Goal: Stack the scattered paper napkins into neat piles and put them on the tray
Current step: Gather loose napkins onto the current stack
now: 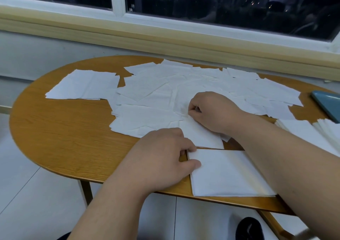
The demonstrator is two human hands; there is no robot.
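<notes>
Left hand (161, 158) grips the left edge of the neat white paper-napkin pile (230, 173) on the oval wooden table (64, 129); right hand (213, 110) pinches a loose white napkin (184, 110) in the scattered white napkin heap (156, 92).

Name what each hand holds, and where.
Left hand pinches the near napkin pile at its left corner; right hand pinches a loose napkin at its far corner.

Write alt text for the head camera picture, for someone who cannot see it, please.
A person's right hand pinches a napkin from white scattered napkins spread over a wooden oval table, while the left hand grips the corner of a neat pile at the near edge. A blue tray shows at the far right, below a dark window.
</notes>
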